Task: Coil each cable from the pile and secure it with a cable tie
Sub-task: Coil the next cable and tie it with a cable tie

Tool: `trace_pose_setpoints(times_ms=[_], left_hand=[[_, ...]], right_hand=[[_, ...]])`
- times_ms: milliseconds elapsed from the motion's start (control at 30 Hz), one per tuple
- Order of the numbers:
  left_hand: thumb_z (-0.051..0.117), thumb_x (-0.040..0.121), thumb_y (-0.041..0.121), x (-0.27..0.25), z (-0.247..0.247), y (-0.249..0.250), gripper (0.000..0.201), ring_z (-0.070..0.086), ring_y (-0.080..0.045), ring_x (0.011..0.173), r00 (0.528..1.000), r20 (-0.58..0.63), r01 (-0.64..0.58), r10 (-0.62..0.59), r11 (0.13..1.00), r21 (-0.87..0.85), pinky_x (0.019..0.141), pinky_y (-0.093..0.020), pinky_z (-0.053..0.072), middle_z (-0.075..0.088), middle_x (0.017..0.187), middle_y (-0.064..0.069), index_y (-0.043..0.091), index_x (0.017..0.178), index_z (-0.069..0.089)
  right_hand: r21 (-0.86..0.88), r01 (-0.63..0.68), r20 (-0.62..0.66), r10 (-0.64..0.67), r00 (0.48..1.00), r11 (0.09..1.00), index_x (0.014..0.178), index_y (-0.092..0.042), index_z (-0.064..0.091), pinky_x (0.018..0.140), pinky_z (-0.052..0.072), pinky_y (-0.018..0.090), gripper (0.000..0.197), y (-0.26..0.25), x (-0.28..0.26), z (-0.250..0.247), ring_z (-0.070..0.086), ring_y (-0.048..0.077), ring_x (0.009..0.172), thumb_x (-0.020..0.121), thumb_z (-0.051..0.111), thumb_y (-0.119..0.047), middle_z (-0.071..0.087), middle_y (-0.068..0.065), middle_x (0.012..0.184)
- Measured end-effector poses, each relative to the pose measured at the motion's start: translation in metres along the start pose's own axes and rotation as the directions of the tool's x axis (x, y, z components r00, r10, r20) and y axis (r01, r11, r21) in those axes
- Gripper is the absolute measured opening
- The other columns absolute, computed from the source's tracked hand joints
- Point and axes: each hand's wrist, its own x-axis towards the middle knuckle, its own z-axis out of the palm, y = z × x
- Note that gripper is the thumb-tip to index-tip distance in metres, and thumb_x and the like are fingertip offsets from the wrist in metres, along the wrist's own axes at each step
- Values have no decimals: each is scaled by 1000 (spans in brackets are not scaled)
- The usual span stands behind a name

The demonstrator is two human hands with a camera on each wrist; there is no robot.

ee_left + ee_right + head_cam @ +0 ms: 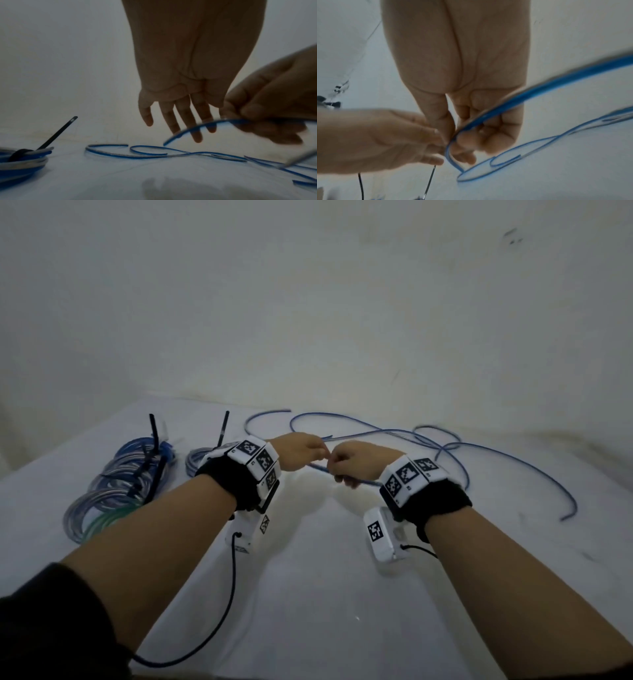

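Blue cable [445,446] runs through the fisted right hand [356,463], the slack-fingered left hand [301,450] touching beside it.

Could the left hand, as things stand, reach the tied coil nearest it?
Probably yes. The left hand hangs with straight fingers, holding nothing, and bare table lies between it and the tied coil. The right hand alone grips the blue cable.

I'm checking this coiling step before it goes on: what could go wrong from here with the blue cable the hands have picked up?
The blue cable crosses itself in loose loops on the table, so pulling it in may snag or knot it. Only the right hand grips it; the left hand has straight fingers, so a first loop could spring open. The free end may whip toward the tied coils.
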Motion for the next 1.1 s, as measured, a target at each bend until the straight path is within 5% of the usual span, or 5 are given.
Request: trace_pose_setpoints(times_ms=[233, 433, 600, 933, 1100], left_hand=[[40, 99, 14, 8, 11, 20, 22, 51, -5, 60, 979, -184, -156, 92, 915, -371, 60, -10, 41, 53, 73, 0, 10, 90, 60], [36, 101, 18, 16, 3, 42, 28, 28, -5, 42, 960, -277, -222, -44, 487, -845, 45, -17, 26, 38, 54, 6, 13, 78, 52], [28, 98, 6, 16, -6, 56, 29, 41, -8, 55, 963, -257, -267, 77, 170, -949, 53, -18, 37, 48, 67, 3, 9, 95, 56], [27, 101, 9, 17, -33, 40, 25, 41, -4, 54, 897, -441, -441, 16, -35, -897, 51, -14, 35, 52, 65, 7, 10, 101, 53], [32, 101, 9, 17, -35, 30, 19, 55, -6, 68, 842, -532, -524, -91, 96, -846, 69, -18, 51, 61, 86, -2, 12, 112, 47]], right_hand=[[-34, 154, -458, -152, 876, 988, 87, -20, 61, 65, 37, 25, 10, 36, -13, -32, 49, 12, 69, 91, 58, -29, 55, -8, 71], [121, 250, -778, -65, 625, 961, 105, -4, 55, 84, 44, 29, 13, 73, -8, -33, 58, 25, 96, 92, 52, -5, 62, 10, 101], [241, 191, -825, 98, 557, 952, 105, -4, 55, 74, 38, 26, 14, 78, 9, -31, 55, 26, 91, 94, 47, -5, 62, 14, 101], [250, 21, -670, 157, 725, 968, 108, -5, 63, 67, 37, 24, 28, 67, 37, -10, 58, 33, 91, 94, 40, 1, 60, 21, 109], [279, 173, -619, 39, 785, 945, 123, -9, 57, 79, 48, 42, 37, 53, 43, -7, 51, 25, 76, 93, 38, 3, 54, 9, 79]])
